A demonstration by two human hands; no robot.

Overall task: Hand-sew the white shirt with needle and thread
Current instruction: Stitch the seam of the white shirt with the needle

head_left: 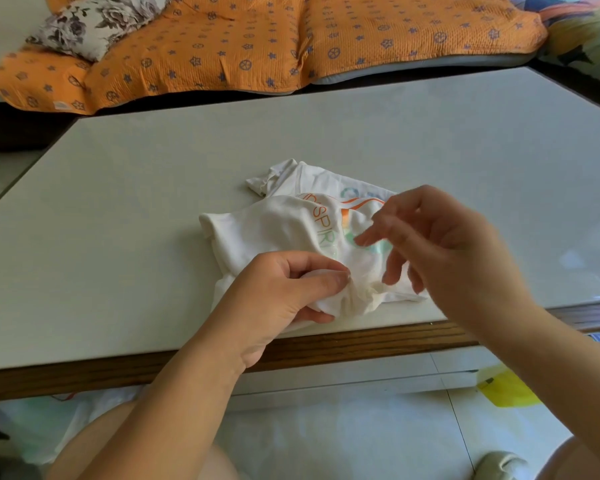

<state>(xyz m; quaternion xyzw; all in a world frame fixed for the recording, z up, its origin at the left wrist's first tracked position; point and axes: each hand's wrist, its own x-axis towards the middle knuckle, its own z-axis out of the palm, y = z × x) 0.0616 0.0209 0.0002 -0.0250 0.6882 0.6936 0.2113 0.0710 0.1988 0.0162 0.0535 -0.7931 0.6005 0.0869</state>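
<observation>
Worktop (153, 202), near edge: left hand (278, 289) pinches shirt (274, 226) fabric at its 6 o'clock; right hand (440, 244) blurred above its 3 o'clock, grip unclear.

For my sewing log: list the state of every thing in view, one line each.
white shirt: crumpled on the table, print up.
left hand: pinches a fold of the shirt.
right hand: raised over the shirt, blurred; no needle discernible.
orange quilt: spread out, rumpled.
floral pillow: lying on the quilt.
</observation>
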